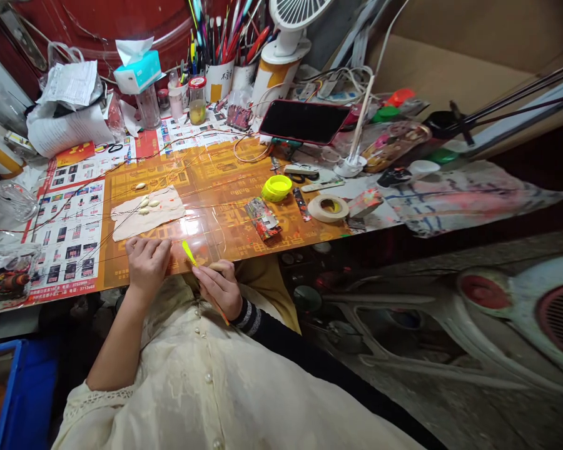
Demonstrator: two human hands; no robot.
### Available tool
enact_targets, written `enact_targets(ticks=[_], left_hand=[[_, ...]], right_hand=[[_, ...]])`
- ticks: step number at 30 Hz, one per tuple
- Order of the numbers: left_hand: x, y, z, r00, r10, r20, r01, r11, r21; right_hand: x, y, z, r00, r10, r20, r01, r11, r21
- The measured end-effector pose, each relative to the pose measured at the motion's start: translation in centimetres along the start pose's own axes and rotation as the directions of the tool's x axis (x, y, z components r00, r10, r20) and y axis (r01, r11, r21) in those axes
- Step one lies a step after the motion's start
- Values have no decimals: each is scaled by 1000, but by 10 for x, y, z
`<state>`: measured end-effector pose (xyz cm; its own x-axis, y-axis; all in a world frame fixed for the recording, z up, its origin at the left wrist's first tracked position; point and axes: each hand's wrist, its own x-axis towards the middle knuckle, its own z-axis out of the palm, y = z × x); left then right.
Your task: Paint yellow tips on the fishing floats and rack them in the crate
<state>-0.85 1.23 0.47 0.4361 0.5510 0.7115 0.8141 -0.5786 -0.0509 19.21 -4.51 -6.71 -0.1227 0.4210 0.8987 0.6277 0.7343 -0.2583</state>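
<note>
A person's right hand [219,289] pinches a slender neon-yellow and orange stick [191,255] between thumb and fingers, just off the edge of a bench [225,206] covered with printed sheets. The left hand [146,267] lies beside it, its fingers [154,250] loosely together, near a crumpled cloth [147,212] carrying pale seed-shaped pieces [145,202].

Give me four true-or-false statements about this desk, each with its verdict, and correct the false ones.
1. The right hand holds a thin rod with a neon-yellow tip. True.
2. The left hand grips a roll of masking tape. False: it lies open on the printed mat.
3. The smartphone has a lit screen. False: the screen is dark.
4. Pale oval pieces lie on a crumpled beige sheet. True.
</note>
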Motion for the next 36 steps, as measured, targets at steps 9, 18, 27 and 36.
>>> enact_targets(ticks=[9, 18, 27, 36], left_hand=[[-11, -7, -9, 999, -41, -22, 41, 999, 19], [-14, -7, -8, 998, -50, -23, 51, 999, 10], [-15, -6, -8, 996, -91, 6, 91, 996, -21], [-15, -6, -9, 997, -75, -10, 75, 997, -7]], right_hand=[[-6, -3, 9, 998, -26, 64, 23, 999, 46], [4, -11, 10, 996, -15, 93, 15, 1000, 4], [3, -12, 11, 994, 0, 113, 2, 1000, -22], [1, -11, 11, 995, 4, 98, -3, 1000, -9]])
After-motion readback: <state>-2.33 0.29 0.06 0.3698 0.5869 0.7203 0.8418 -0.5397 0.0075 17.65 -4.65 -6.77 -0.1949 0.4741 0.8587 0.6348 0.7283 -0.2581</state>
